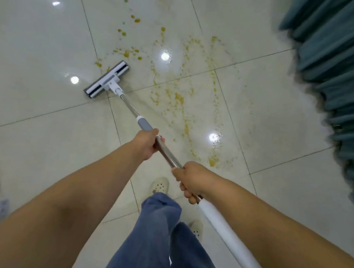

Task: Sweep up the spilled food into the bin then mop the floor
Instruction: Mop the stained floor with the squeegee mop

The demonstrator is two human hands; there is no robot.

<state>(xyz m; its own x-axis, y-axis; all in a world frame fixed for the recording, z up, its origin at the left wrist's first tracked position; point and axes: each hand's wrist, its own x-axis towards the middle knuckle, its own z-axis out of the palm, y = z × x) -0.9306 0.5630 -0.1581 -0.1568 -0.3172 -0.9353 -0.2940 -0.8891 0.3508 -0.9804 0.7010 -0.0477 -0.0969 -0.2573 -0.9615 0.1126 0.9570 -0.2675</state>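
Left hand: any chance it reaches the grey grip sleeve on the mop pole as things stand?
Probably yes. The left hand grips the steel mop pole right behind the grey grip sleeve; nothing sits between them, so it only needs to slide forward.

Loose blue trousers [159,242] below the right hand [190,179]; pale perforated shoes [161,185], one just left of that hand; forearms [76,199] bare.
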